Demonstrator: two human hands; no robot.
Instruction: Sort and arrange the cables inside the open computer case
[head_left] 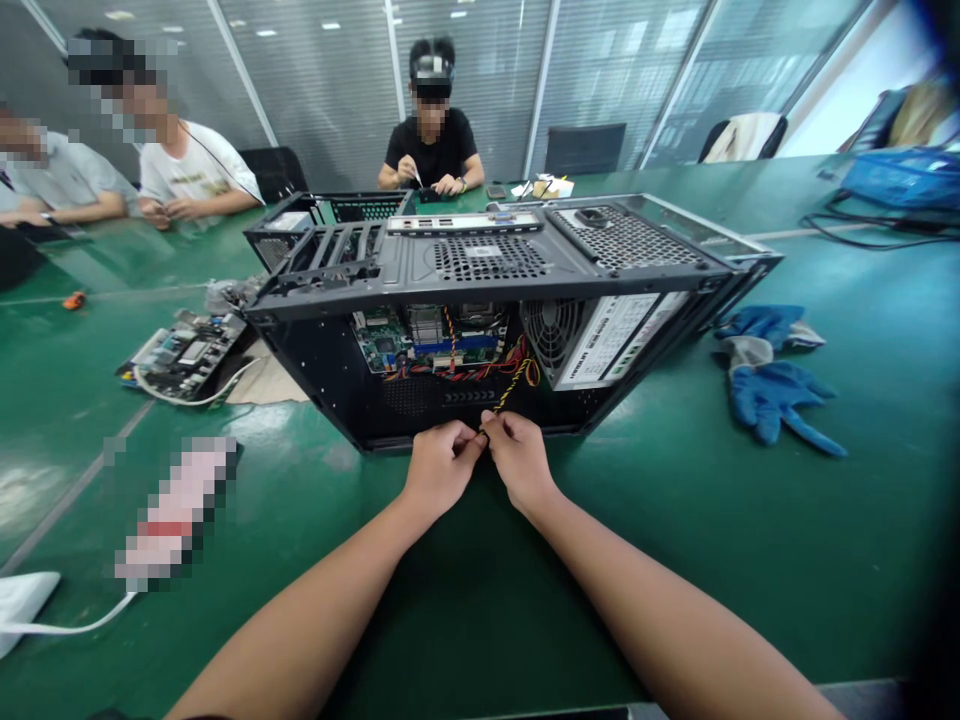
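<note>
A black computer case (405, 280) lies on the green table with its open side facing me. Inside it show a motherboard (386, 345), a power supply (626, 340) with a fan grille, and a bundle of coloured wires. A yellow-and-black cable (513, 384) runs from the bundle down to my fingertips, at the case's lower front edge. My left hand (442, 460) pinches this cable's end, close against my right hand (517, 452), which also pinches it. The cable's tip is hidden between the fingers.
Blue gloves (780, 395) lie right of the case. On the left are a loose circuit board (187, 350) on cardboard (270, 380), a blurred pink object (180, 510) and a white power strip (26, 605). Several people sit across the table (810, 560).
</note>
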